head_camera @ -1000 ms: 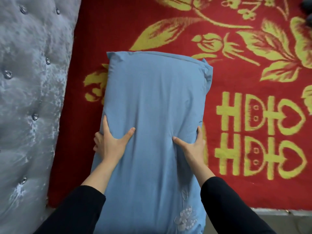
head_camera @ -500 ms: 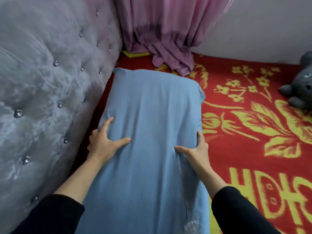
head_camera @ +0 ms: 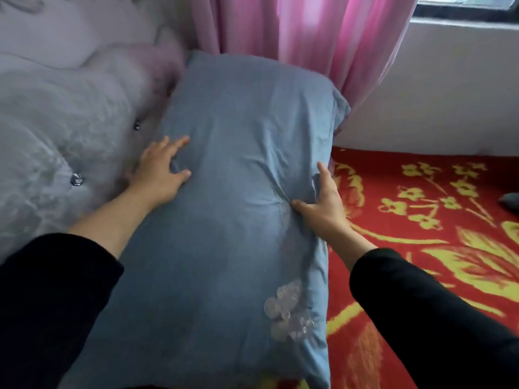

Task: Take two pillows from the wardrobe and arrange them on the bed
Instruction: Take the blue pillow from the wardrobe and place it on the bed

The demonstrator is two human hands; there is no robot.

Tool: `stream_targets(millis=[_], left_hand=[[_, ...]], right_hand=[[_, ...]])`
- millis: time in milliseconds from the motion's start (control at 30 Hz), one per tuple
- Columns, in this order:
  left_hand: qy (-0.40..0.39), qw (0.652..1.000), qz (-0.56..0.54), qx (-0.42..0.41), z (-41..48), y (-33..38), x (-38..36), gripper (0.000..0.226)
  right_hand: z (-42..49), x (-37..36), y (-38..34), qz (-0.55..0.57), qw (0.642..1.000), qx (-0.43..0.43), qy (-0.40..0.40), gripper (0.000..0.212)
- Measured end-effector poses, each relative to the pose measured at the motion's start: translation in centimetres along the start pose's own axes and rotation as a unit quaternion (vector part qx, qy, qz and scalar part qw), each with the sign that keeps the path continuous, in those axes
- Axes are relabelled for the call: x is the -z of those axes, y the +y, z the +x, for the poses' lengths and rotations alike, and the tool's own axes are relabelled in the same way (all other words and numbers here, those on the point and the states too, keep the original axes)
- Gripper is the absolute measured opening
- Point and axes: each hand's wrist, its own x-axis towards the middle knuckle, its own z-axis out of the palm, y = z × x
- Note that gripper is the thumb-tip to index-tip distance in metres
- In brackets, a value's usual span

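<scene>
A long blue pillow (head_camera: 233, 153) with a pale flower patch near its lower end fills the middle of the view, its far end raised toward the curtain. My left hand (head_camera: 160, 172) grips its left edge, fingers spread on the cloth, next to the headboard. My right hand (head_camera: 323, 203) pinches its right edge, thumb pressed into a crease. The pillow sits over the bed's red blanket (head_camera: 427, 248) with yellow flowers. Only this one pillow is in view; the wardrobe is out of sight.
A grey tufted headboard (head_camera: 56, 136) with shiny buttons runs along the left. A pink curtain (head_camera: 303, 37) hangs behind the pillow, beside a white wall (head_camera: 449, 94) under a window ledge. A dark soft toy's edge (head_camera: 509, 202) shows at far right.
The pillow has been pushed up along the bed toward the curtain and headboard corner, both hands still gripping its sides. The view has tilted up, showing curtain, wall and window.
</scene>
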Motion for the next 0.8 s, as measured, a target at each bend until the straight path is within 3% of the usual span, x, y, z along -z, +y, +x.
stream_targets(millis=[67, 133, 200, 267, 467, 533, 567, 633, 700, 800], left_hand=[[-0.052, 0.995, 0.072, 0.045, -2.1, -1.7, -4.1, 0.075], [-0.138, 0.979, 0.107, 0.102, -7.5, -4.4, -9.3, 0.084], [-0.185, 0.965, 0.148, 0.115, -13.1, -7.2, -13.2, 0.097], [-0.178, 0.965, 0.169, 0.093, -15.5, -10.0, -15.7, 0.105], [-0.152, 0.973, 0.153, 0.076, -14.3, -12.2, -17.8, 0.103], [-0.173, 0.972, 0.139, 0.073, -14.4, -12.6, -17.3, 0.107], [-0.19, 0.97, 0.136, 0.068, -14.4, -12.8, -16.9, 0.111], [-0.216, 0.966, 0.132, 0.056, -14.3, -13.0, -16.3, 0.119], [-0.225, 0.964, 0.133, 0.05, -14.6, -13.0, -16.1, 0.123], [-0.213, 0.965, 0.143, 0.046, -15.1, -12.5, -16.4, 0.124]], right_hand=[[0.4, -3.1, 2.1, -0.09, 0.996, 0.008, -0.026, 0.08], [-2.1, -7.1, 5.8, -0.17, 0.977, -0.023, -0.125, 0.075], [-5.6, -10.1, 9.9, -0.224, 0.943, -0.029, -0.243, 0.083], [-7.4, -11.8, 13.5, -0.249, 0.93, 0.001, -0.272, 0.095], [-6.9, -12.9, 15.5, -0.221, 0.941, 0.051, -0.25, 0.102], [-7.0, -11.6, 16.0, -0.197, 0.958, 0.045, -0.204, 0.105], [-7.2, -11.0, 16.5, -0.189, 0.969, 0.013, -0.158, 0.106], [-7.9, -10.4, 17.2, -0.166, 0.974, -0.136, -0.077, 0.109], [-8.7, -10.7, 17.4, -0.137, 0.956, -0.251, -0.064, 0.103], [-8.1, -11.2, 15.5, -0.059, 0.97, -0.234, -0.041, 0.064]])
